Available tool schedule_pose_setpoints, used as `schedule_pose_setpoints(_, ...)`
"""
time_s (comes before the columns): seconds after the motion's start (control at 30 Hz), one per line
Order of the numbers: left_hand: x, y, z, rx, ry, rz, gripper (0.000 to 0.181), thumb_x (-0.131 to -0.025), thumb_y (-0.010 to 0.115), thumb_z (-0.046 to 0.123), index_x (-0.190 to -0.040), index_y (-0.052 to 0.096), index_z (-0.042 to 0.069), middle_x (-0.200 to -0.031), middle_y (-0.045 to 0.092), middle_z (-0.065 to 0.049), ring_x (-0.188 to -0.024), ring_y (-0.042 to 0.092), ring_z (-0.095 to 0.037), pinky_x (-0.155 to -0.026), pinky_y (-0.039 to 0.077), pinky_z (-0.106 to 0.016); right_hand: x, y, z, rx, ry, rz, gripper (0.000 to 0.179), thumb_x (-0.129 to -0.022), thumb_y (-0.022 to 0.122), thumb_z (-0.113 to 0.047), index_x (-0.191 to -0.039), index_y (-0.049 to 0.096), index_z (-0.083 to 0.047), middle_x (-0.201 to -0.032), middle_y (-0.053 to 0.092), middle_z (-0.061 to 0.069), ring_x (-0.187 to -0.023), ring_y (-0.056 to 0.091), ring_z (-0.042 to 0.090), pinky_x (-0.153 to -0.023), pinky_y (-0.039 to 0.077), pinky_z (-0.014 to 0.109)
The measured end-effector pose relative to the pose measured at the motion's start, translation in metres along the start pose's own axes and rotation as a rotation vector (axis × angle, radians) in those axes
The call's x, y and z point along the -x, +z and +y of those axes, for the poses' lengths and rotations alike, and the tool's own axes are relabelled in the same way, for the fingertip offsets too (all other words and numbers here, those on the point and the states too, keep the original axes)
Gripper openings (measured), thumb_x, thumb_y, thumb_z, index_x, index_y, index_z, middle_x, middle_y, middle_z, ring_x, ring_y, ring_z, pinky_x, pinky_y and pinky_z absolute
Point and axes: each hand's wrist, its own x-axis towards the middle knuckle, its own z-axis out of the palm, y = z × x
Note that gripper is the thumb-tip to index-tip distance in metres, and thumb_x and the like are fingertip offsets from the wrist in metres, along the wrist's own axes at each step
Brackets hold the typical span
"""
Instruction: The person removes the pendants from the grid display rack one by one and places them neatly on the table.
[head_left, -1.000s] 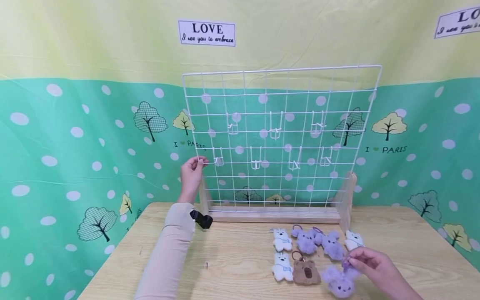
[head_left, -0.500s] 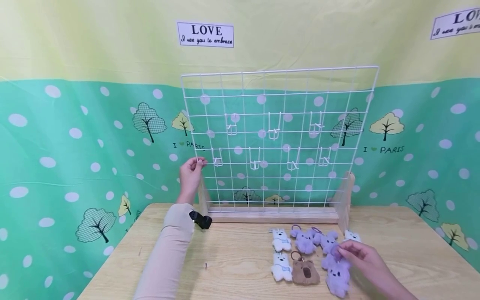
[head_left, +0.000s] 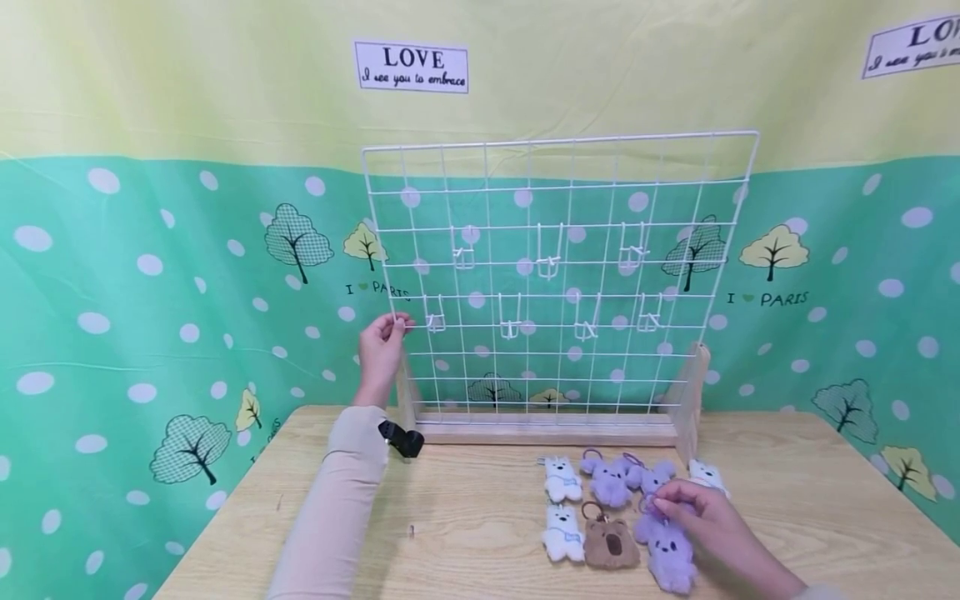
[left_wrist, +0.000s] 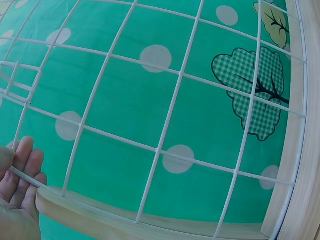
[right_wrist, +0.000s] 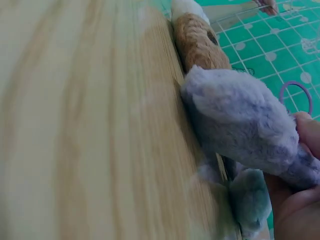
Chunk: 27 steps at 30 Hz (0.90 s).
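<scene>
My left hand (head_left: 381,352) pinches the left edge bar of a white wire grid panel (head_left: 562,141). In the left wrist view, the thumb and fingers (left_wrist: 21,165) lie around that bar. At the lower right of the head view, my right hand (head_left: 708,521) pinches a fluffy purple animal keychain (head_left: 670,557) near its purple ring. The right wrist view shows this plush (right_wrist: 240,117) close up, its ring (right_wrist: 296,82) standing out above the fingers. Just left of it lies a brown bear keychain (head_left: 611,546). Another purple plush (head_left: 656,473) is partly hidden behind the right hand.
A further purple plush (head_left: 611,479) and white bear keychains (head_left: 562,479) lie on the wooden table (head_left: 472,525). One white bear (head_left: 705,473) sits beyond the right hand. Several white hooks (head_left: 549,265) hang on the grid, which stands in a wooden base (head_left: 547,433) before a patterned curtain.
My right hand has moved left and slightly up with the purple plush keychain, which has turned more upright beside the brown bear. The left hand stays on the grid's edge.
</scene>
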Motion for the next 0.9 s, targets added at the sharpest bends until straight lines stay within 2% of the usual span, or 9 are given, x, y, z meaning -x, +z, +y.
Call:
schedule_pose_setpoints(0.1,0.000,0.000,0.000,0.002,-0.003,-0.004,0.022,-0.098,0.048,0.011,-0.113,0.059,-0.002,-0.111,0.065,-0.019,-0.103,0.062,-0.021,-0.096,0.048,-0.024,0.000,0.003,0.000,0.088,-0.026,0.032,0.010,-0.092,0.057,-0.007,-0.093,0.063,0.001,-0.086,0.066,0.002,-0.080,0.059,0.007,-0.070,0.052,0.019)
schedule_pose_setpoints(0.3,0.000,0.001,0.002,0.009,0.001,-0.014,0.023,-0.098,0.048,0.011,-0.114,0.059,-0.002,-0.112,0.064,-0.019,-0.103,0.062,-0.020,-0.097,0.047,-0.023,-0.004,0.005,-0.004,0.160,0.047,0.085,0.012,-0.091,0.060,-0.010,-0.094,0.064,0.001,-0.085,0.068,0.003,-0.078,0.061,0.005,-0.069,0.053,0.019)
schedule_pose_setpoints(0.53,0.001,0.000,0.002,0.012,-0.004,-0.017,0.023,-0.099,0.048,0.011,-0.114,0.059,-0.002,-0.113,0.064,-0.019,-0.105,0.062,-0.021,-0.097,0.046,-0.023,-0.007,0.008,-0.004,0.102,0.172,0.147,0.016,-0.088,0.064,-0.011,-0.098,0.065,0.002,-0.086,0.069,0.006,-0.076,0.062,0.007,-0.069,0.054,0.020)
schedule_pose_setpoints(0.9,0.001,0.000,0.001,0.016,-0.001,-0.002,0.022,-0.098,0.049,0.011,-0.112,0.059,-0.002,-0.111,0.065,-0.019,-0.101,0.063,-0.019,-0.096,0.047,-0.023,-0.007,0.013,0.001,0.061,0.216,0.237,0.018,-0.085,0.068,-0.008,-0.097,0.066,0.005,-0.086,0.071,0.008,-0.076,0.063,0.005,-0.069,0.052,0.018)
